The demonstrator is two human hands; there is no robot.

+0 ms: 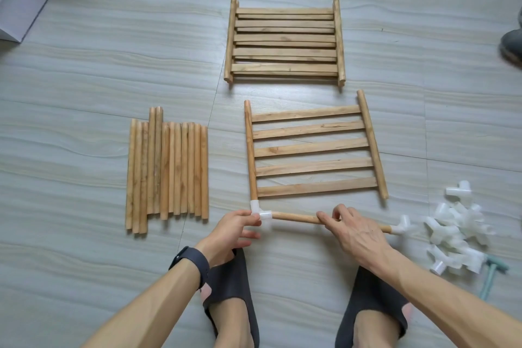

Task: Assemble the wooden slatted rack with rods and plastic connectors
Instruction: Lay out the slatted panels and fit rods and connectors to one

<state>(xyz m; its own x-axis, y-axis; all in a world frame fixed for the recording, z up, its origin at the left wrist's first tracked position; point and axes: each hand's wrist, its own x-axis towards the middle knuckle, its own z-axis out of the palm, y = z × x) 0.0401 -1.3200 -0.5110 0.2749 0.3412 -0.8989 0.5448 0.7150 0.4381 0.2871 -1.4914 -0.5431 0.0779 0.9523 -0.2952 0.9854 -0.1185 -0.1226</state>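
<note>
Left hand (234,227) pinches the smooth white plastic connector (261,212) on the slatted wooden panel's (313,150) near corner; right hand (354,232) curls its fingers round the round wooden rod (293,217) plugged into it, on the grey floor (84,70)

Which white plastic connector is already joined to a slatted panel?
The white plastic connector the left hand pinches, on the wooden slatted panel's near-left rod end; the others touch no panel.
</note>
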